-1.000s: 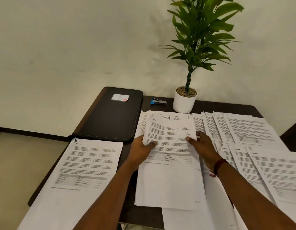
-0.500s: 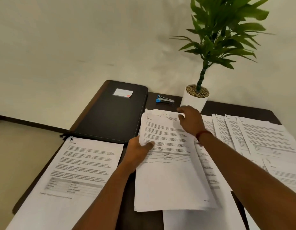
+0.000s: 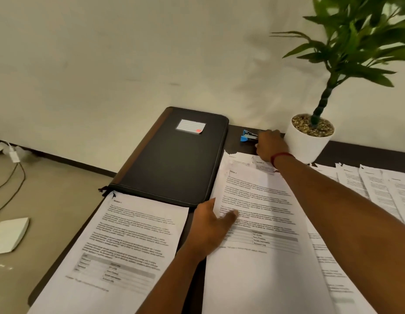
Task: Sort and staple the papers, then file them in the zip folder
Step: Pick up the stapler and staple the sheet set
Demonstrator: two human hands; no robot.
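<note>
Head view of the worktop (image 3: pixel 235 141). My left grip (image 3: pixel 210 225) pinches the left edge of the middle stack of papers (image 3: pixel 260 207): the thumb lies across the top printed sheet, and the other fingers are mostly hidden below the edge. My right grip (image 3: pixel 270 143) reaches over this stack to the far edge of the worktop and touches the right end of the blue stapler (image 3: pixel 248 138). Its fingers are hidden behind the back of the hand, so I cannot tell whether they are spread or pressed round the stapler. A red band (image 3: pixel 281 156) circles the right wrist.

The black zip folder (image 3: pixel 176 159) lies flat and closed at the far left corner, just left of the stapler, with a white label (image 3: pixel 190 127) on its cover; its contents cannot be seen. A single set of papers (image 3: pixel 129 241) lies nearer than the folder, its top edge overlapping the folder's near edge. Further rows of papers (image 3: pixel 367 184) overlap one another along the right side.

The white pot (image 3: pixel 308 143) stands just right of my right grip; it holds pebbles and a green plant (image 3: pixel 355 41). A cable (image 3: pixel 13 186) lies on the floor (image 3: pixel 49 200) at the left.
</note>
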